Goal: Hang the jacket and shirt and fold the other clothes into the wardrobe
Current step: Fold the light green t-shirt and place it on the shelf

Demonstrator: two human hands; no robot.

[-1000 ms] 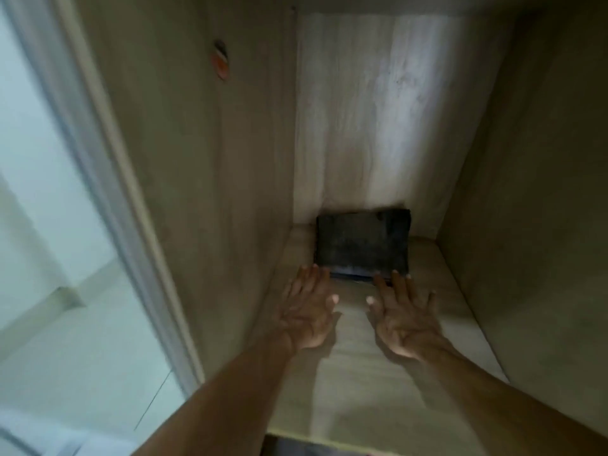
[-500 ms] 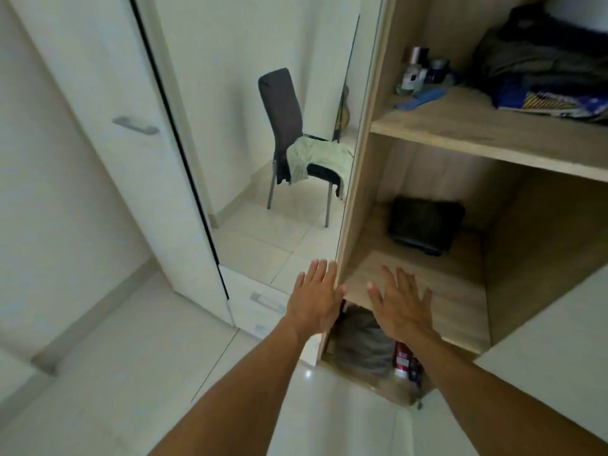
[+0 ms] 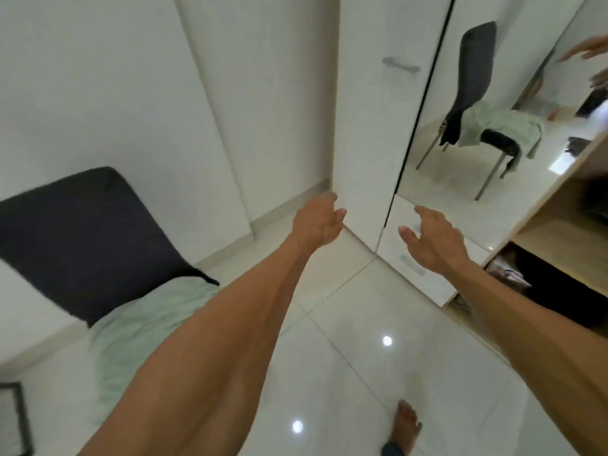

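A pale green garment (image 3: 141, 327) lies over the seat of a dark chair (image 3: 82, 235) at the lower left. My left hand (image 3: 317, 222) and my right hand (image 3: 431, 240) are both stretched out in the air in front of me, fingers relaxed, holding nothing. They hover above the white tiled floor, in front of the white wardrobe door (image 3: 365, 126). The open wooden wardrobe shelves (image 3: 566, 225) are at the right edge, with dark contents in the lower part. The folded dark garment on the shelf is out of view.
A mirror panel (image 3: 487, 103) on the wardrobe reflects the chair, the green garment and my arms. My bare foot (image 3: 406, 422) stands on the glossy floor at the bottom. White drawers (image 3: 418, 261) sit below the mirror. A dark frame edge shows at the bottom left.
My view has swung left, away from the wardrobe shelf to the floor and the chair. Both hands came off the shelf and out of the wardrobe, still empty.
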